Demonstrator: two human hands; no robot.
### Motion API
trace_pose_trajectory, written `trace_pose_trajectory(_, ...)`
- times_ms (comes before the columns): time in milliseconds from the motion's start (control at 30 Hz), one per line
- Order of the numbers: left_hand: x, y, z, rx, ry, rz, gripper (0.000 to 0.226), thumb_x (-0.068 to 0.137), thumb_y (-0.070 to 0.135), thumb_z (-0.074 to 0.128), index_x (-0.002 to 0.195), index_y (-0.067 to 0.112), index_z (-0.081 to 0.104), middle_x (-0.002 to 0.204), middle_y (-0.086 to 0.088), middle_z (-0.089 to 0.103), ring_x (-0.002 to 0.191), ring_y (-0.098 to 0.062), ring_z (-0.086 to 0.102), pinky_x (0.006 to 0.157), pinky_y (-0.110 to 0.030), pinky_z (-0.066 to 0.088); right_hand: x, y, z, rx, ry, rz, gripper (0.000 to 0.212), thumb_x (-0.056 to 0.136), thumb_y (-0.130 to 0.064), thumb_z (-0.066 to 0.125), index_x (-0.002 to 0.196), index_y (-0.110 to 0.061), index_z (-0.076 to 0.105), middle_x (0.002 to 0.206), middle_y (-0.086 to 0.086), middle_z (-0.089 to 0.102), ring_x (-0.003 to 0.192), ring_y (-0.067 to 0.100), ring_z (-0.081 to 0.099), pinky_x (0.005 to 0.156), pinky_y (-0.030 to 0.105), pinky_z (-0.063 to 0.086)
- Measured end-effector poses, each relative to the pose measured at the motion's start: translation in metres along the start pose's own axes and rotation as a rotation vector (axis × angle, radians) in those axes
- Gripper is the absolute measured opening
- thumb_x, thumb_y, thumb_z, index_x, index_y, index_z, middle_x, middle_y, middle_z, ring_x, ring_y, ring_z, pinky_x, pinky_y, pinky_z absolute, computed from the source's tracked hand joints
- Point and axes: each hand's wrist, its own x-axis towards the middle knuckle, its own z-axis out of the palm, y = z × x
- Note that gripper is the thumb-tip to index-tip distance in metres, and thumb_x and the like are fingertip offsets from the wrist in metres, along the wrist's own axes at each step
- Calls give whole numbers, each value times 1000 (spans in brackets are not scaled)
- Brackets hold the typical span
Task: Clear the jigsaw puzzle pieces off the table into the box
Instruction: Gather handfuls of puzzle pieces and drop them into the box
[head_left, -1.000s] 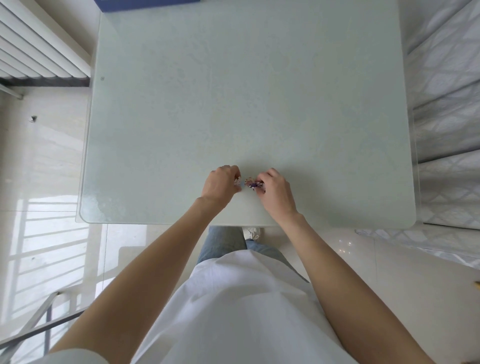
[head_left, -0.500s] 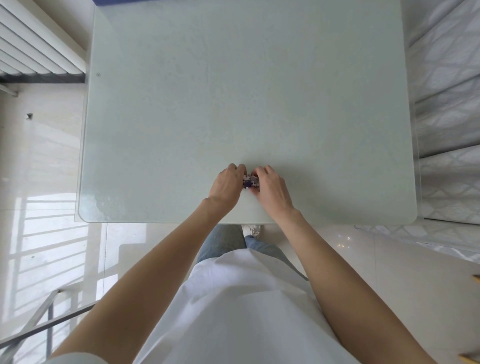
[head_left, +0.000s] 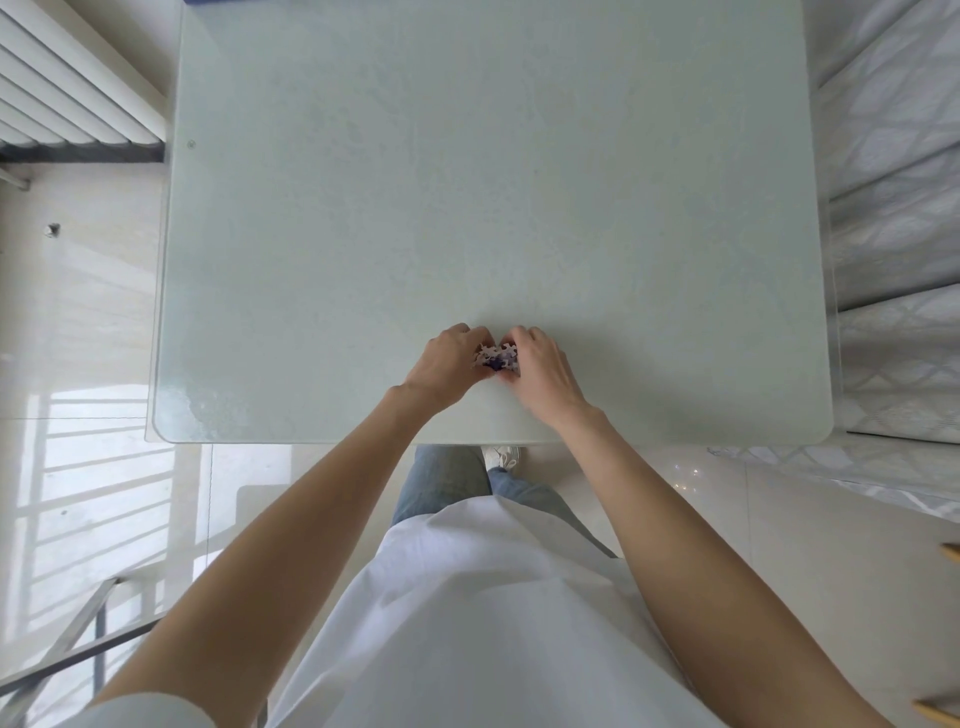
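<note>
A small heap of white and purple jigsaw puzzle pieces (head_left: 496, 356) lies near the front edge of the pale glass-topped table (head_left: 493, 182). My left hand (head_left: 447, 366) and my right hand (head_left: 540, 371) cup the heap from either side, fingers curled round the pieces. Most of the heap is hidden between my palms. A dark blue edge, maybe the box (head_left: 205, 2), shows at the table's far left corner; too little shows to be sure.
A white radiator (head_left: 67, 93) stands to the left of the table. Patterned white bedding (head_left: 893, 208) runs along the table's right side. A metal chair frame (head_left: 62, 639) is at the lower left over a glossy tiled floor.
My two hands have drawn closer together, gathering the pieces into a tighter heap between them. The view has shifted slightly.
</note>
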Motion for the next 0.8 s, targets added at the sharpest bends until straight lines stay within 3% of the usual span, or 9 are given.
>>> trace_pose_trajectory(200, 1, -2, 4, -84, 62, 4, 30, 83, 20, 67, 111, 11, 62, 106, -13, 55, 89, -30, 56, 74, -29, 39, -3, 2, 4, 25, 19, 3, 29, 88, -13, 61, 113, -2, 53, 111, 14, 50, 103, 30, 51, 78, 28, 33)
trace_pose_trajectory(367, 1, -3, 6, -135, 98, 40, 21, 84, 20, 67, 102, 11, 63, 93, -10, 66, 82, -30, 59, 71, -33, 45, -6, 3, 6, 85, 99, 0, 21, 86, -14, 63, 102, -2, 55, 104, 15, 57, 92, 33, 55, 67, 28, 30)
trace_pose_trajectory(533, 6, 0, -11, -356, 126, 41, 12, 81, 17, 69, 93, 13, 66, 78, -2, 66, 68, -12, 61, 68, -28, 47, 3, 8, -20, 252, 131, -17, 19, 81, -16, 70, 94, -5, 61, 80, 8, 64, 66, 23, 49, 57, 27, 26)
trace_pose_trajectory(600, 8, 6, -29, -457, 144, 65, 6, 82, 15, 69, 87, 14, 66, 72, 2, 63, 58, -3, 58, 65, -20, 46, 9, 3, -43, 308, 128, -32, 15, 79, -15, 70, 89, -7, 62, 70, 5, 59, 58, 23, 48, 54, 30, 31)
trace_pose_trajectory(667, 6, 12, -50, -520, 187, 81, 4, 83, 15, 68, 84, 16, 65, 69, 6, 63, 57, -3, 59, 64, -17, 48, 15, -10, -69, 349, 90, -61, 10, 78, -12, 68, 85, -9, 62, 66, 1, 60, 47, 17, 52, 53, 29, 39)
trace_pose_trajectory(800, 3, 14, -102, -509, 276, 111, 9, 83, 18, 68, 86, 9, 68, 74, 1, 67, 63, -11, 64, 69, -31, 56, 36, -51, -116, 347, -5, -132, 6, 79, -8, 67, 83, -11, 63, 67, -6, 62, 40, 3, 56, 50, 17, 41)
